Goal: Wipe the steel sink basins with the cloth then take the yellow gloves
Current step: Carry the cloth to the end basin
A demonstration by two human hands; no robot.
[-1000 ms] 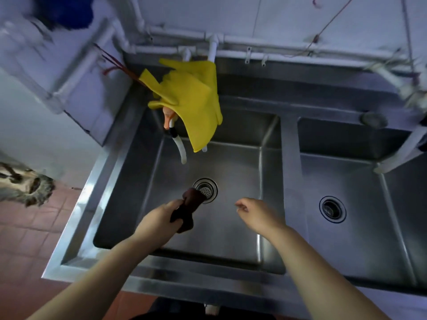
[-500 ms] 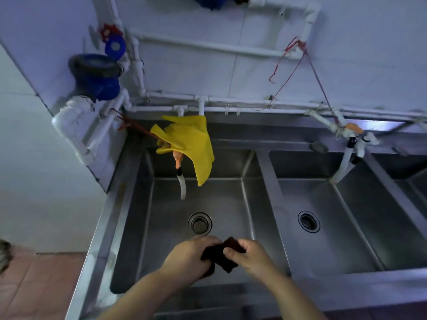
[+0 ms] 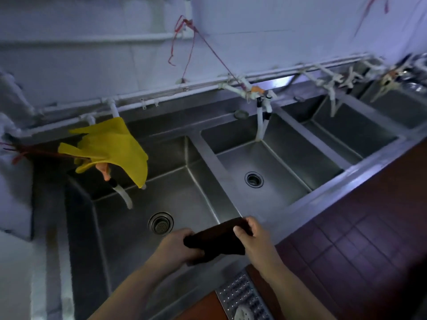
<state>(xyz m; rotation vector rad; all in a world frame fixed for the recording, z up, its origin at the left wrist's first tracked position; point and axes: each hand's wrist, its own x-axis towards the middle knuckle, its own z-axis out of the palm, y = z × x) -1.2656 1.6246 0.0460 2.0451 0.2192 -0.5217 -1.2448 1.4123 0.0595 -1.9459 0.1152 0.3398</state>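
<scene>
A dark cloth [image 3: 217,239] is being held stretched between two hands at lower centre of the frame, above the front edge of the left steel basin [image 3: 184,199]. The left hand [image 3: 178,249] is being curled around one end, while the right hand [image 3: 251,236] is pinching the other with thumb and fingers. The yellow gloves [image 3: 111,146] are being left draped over a white tap pipe [image 3: 113,109] at the upper left, well apart from both hands.

The cloth is judged likely to slip if one grip is loosened while it is being refolded, and it could be dropped near the drain strainer [image 3: 160,224]. The gloves, hanging loosely, could be knocked into the basin when the back wall is being wiped. A white hose [image 3: 124,197] beneath the gloves is hanging into the left basin, in the way of a wiping stroke. A second basin [image 3: 277,162] with its drain [image 3: 254,179] is lying to the right, past a steel divider [image 3: 219,176].
</scene>
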